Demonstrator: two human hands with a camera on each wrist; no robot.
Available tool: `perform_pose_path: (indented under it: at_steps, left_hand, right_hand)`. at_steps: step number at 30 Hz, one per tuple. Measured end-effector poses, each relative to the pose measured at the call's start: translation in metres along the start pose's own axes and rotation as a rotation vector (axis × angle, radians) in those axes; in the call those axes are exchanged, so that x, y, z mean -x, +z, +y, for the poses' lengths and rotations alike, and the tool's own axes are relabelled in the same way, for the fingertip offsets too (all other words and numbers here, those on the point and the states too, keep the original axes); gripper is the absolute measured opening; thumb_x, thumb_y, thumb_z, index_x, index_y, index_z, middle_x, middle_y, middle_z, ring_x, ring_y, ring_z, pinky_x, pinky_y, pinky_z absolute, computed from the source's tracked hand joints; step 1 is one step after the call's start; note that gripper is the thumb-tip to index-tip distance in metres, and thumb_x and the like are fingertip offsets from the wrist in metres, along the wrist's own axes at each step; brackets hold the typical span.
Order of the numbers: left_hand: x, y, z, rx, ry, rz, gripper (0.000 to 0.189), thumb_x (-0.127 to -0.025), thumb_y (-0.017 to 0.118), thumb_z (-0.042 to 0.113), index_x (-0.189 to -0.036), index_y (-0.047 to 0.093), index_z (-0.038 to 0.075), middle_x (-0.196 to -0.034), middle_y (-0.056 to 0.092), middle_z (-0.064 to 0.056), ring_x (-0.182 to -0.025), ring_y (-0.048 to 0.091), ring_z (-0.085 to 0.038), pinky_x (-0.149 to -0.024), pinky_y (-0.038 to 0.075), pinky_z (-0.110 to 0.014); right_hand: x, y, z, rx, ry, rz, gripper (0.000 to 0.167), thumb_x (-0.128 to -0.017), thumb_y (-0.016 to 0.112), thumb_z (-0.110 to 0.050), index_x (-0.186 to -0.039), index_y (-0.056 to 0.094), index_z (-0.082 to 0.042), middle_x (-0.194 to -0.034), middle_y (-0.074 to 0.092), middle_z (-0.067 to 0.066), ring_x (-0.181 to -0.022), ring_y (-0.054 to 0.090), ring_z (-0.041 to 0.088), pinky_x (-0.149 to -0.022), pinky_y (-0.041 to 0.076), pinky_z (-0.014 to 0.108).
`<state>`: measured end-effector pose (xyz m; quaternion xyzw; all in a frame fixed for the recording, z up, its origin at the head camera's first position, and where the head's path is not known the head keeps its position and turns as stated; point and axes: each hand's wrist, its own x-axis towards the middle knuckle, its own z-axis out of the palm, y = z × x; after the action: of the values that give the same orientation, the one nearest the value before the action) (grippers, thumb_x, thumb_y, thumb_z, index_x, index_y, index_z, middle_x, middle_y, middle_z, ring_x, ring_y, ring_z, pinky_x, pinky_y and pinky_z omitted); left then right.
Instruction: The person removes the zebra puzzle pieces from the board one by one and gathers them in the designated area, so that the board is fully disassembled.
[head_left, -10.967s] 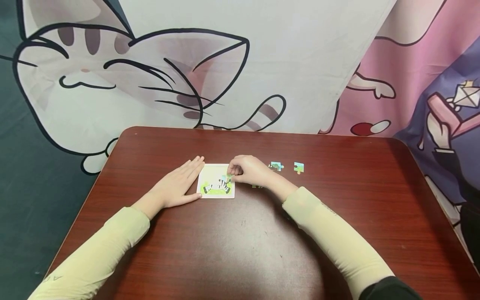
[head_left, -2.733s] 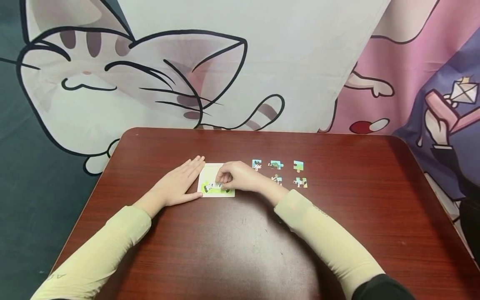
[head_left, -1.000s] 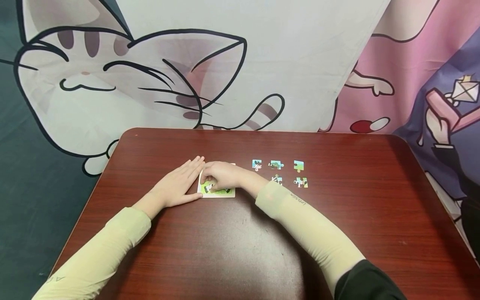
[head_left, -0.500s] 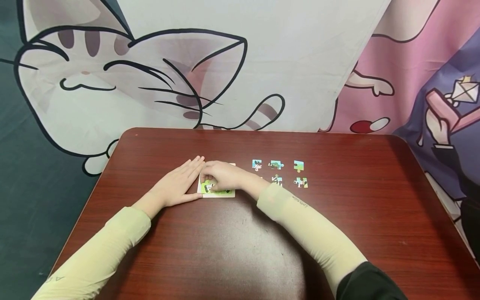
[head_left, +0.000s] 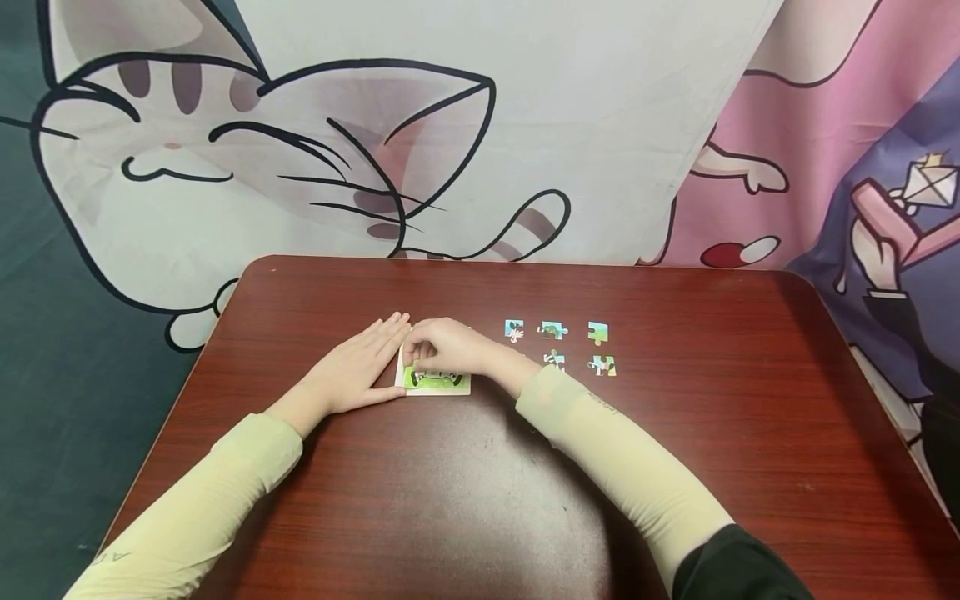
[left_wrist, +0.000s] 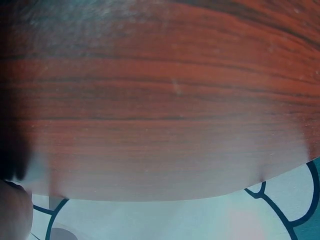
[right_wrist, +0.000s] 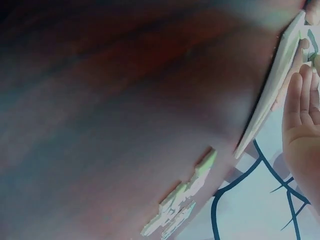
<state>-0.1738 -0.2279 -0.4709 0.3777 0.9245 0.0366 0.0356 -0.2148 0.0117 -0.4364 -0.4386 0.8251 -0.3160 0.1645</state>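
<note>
In the head view my left hand (head_left: 348,367) lies flat with straight fingers along the left edge of a small white-framed puzzle board (head_left: 438,392). A green strip and black-and-white zebra legs show at the board's bottom; the rest is under my right hand. My right hand (head_left: 446,346) hovers over the upper left of the board, its fingers and thumb bent together on a puzzle piece. A bit of green from this puzzle piece (right_wrist: 315,59) shows at the fingertips in the right wrist view. Only a blurred edge of my left hand (left_wrist: 15,210) enters the left wrist view.
Right of the board lie several loose puzzle pieces (head_left: 553,331) in two rows, blue and green with animal parts. They stand on a brown wooden table (head_left: 480,500). A white cat-print cloth (head_left: 450,167) hangs behind the table's far edge.
My right hand has gone from the board's right side across its middle to the left, and just now up a little, baring more of the zebra. My left hand has stayed put.
</note>
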Motion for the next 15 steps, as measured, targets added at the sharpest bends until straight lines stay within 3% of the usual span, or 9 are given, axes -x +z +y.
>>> perform_pose_path:
  at_steps: [6,15]
  left_hand:
    - [0.001,0.0,0.0,0.013,-0.004,0.006,0.103,-0.098,0.065,0.06,-0.167,0.021,-0.003,-0.178,0.017,-0.019,-0.166,0.018,-0.033,-0.136,0.022,-0.05]
    - [-0.001,0.001,0.0,0.012,-0.024,-0.03,0.103,-0.1,0.061,0.062,-0.168,0.018,-0.002,-0.179,0.014,-0.018,-0.167,0.014,-0.031,-0.136,0.021,-0.049]
  right_hand:
    - [0.005,-0.012,-0.007,-0.129,0.009,0.005,0.008,-0.096,0.074,-0.002,-0.102,0.078,-0.004,-0.1,0.077,0.009,-0.088,0.07,0.011,-0.081,0.056,0.012]
    - [0.026,-0.036,-0.009,-0.154,0.041,-0.033,0.005,-0.096,0.077,-0.006,-0.101,0.08,-0.007,-0.096,0.078,0.005,-0.085,0.069,0.007,-0.08,0.058,0.016]
